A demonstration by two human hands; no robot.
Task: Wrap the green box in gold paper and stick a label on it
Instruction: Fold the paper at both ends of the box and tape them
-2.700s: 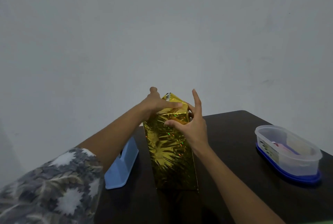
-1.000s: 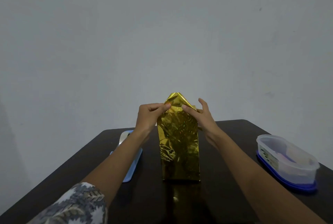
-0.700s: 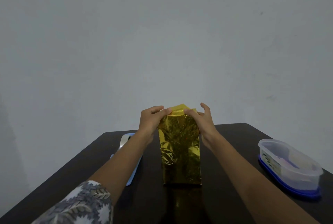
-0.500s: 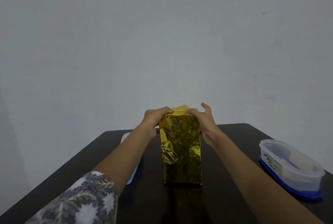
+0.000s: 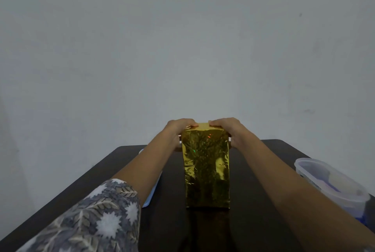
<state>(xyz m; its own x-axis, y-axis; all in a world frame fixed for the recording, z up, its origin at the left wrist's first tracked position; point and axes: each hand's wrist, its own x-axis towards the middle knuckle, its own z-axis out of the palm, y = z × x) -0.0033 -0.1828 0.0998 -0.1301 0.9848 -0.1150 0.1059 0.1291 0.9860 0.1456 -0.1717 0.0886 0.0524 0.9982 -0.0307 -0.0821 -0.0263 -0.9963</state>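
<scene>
Two hands (image 5: 177, 132) (image 5: 231, 131) round gold-wrapped box (image 5: 206, 170)

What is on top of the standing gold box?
The left hand and the right hand grip the top corners of the gold box; bare gold paper shows between them. The folds under their fingers are hidden.

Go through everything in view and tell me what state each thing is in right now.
Gold-wrapped box: upright on the table, no label visible.
Left hand: grips the box's top left.
Right hand: grips its top right.
Plastic tub: upright, things inside.
Blue holder: half hidden.
</scene>
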